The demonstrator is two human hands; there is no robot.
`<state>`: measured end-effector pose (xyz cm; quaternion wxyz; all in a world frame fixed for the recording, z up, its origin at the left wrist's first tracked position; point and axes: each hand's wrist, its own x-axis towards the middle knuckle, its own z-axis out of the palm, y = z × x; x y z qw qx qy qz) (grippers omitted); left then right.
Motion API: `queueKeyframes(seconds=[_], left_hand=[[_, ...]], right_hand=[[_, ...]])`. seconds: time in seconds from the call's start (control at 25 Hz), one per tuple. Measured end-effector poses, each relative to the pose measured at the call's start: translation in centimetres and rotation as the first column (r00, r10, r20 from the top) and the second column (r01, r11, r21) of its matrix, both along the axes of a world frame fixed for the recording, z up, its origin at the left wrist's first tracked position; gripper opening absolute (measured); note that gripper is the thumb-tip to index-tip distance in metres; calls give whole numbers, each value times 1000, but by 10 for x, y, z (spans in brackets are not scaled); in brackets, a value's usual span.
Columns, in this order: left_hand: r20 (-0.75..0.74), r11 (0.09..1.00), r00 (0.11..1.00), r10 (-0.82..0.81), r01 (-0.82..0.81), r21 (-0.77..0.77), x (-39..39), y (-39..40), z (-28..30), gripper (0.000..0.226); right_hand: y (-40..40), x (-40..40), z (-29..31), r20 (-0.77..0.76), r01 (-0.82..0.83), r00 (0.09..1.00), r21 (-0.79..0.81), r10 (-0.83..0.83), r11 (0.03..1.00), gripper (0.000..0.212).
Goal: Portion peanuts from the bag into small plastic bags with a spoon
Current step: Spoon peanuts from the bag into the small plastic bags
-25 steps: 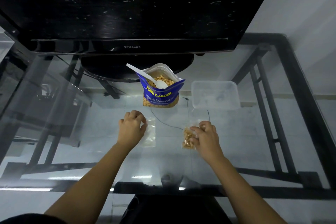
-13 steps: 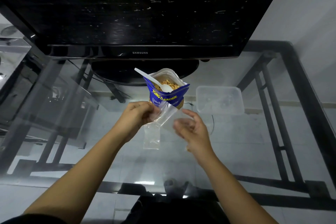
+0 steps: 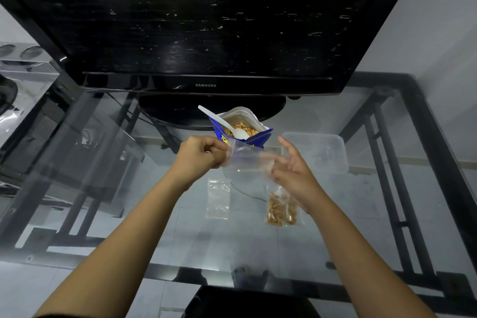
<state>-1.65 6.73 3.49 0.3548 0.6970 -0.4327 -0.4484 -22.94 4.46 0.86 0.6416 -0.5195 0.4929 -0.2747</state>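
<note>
Two hands now share a fresh empty small bag (image 3: 247, 160), lifted off the desk (image 3: 154, 214) in front of the peanut bag (image 3: 241, 131); a second ago the right was setting down the filled bag (image 3: 281, 208). Left hand (image 3: 198, 156) grip pinches one edge; right hand (image 3: 291, 165) touches the other, fingers mostly spread. One portion looks done; spoon (image 3: 232, 128) rests in the peanuts, next likely opening the mouth.
</note>
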Motion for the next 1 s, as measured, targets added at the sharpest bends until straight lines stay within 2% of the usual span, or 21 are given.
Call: queueKeyframes(seconds=[0.04,0.12,0.2,0.24,0.32,0.48,0.6,0.68,0.76,0.8,0.84,0.88,0.96,1.0], left_hand=[[55,1000,998,7,-7,-11,-1,0,-1,9],[111,999,994,4,0,-37,-2,0,1,11],[63,999,998,-16,19,-50,-5,0,7,13],[16,998,1000,-25,26,-53,-6,-1,9,14],[-49,998,998,-32,29,-59,-9,-1,14,15],[-96,999,995,-9,4,-48,-11,-5,18,14],[-134,999,991,-23,16,-52,-15,-7,15,10],[-111,980,980,168,-178,-87,-11,-13,1,14],[-144,873,874,465,-480,-93,2,-26,-14,31],[-162,844,840,517,-533,-67,9,-35,-18,41],[-145,859,856,497,-508,-56,14,-44,-20,46],[-93,899,901,424,-431,-78,17,-53,-21,41],[80,951,963,258,-239,-197,15,-66,-16,18],[179,946,959,218,-162,-282,13,-69,-9,13]], right_hand=[[0,2,1,-132,-2,991,-149,-18,989,69],[1,11,10,-281,-74,957,-483,-75,872,58],[2,22,15,-415,-280,910,-637,-14,718,70],[0,27,15,-493,-361,870,-642,-4,676,80],[-3,34,13,-545,-377,837,-647,-56,662,83],[-6,40,8,-393,-218,910,-729,-136,649,53],[-10,39,4,-305,-131,943,-713,-136,689,45],[-16,36,2,-251,-61,957,-671,-148,739,46],[-24,31,0,-216,20,958,-607,-189,795,47],[-27,30,-1,-220,46,954,-570,-206,820,48],[-31,29,-2,-228,55,951,-543,-210,838,48],[-35,28,-4,-237,48,951,-524,-200,851,47],[-40,29,-6,-254,25,952,-487,-169,873,46],[-42,29,-7,-257,17,954,-468,-154,883,47]])
